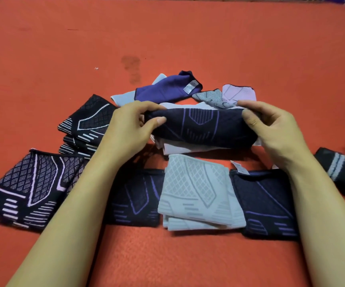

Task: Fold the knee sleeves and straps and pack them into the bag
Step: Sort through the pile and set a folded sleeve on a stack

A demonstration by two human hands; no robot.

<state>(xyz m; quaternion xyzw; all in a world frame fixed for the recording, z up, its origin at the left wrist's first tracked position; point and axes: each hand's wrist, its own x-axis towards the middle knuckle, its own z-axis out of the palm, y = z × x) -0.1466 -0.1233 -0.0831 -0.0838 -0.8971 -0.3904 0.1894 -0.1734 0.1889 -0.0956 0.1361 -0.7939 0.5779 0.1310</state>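
At the centre of the frame, the left hand (126, 129) and right hand (270, 129) each pinch an end of a navy knee sleeve (202, 127) with purple lines, held above the red mat (167, 38). Below it lies a folded grey sleeve (196, 193) between two navy ones. Black-and-white folded sleeves (26, 183) sit at lower left; a purple sleeve (167, 90) lies just above the hands.

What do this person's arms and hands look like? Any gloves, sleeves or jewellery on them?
Both forearms are bare as far as the picture shows, with no sleeve in view. The left hand and the right hand wear no gloves. No ring, watch or bracelet shows on the fingers or wrists. The nails that show are short and unpainted.
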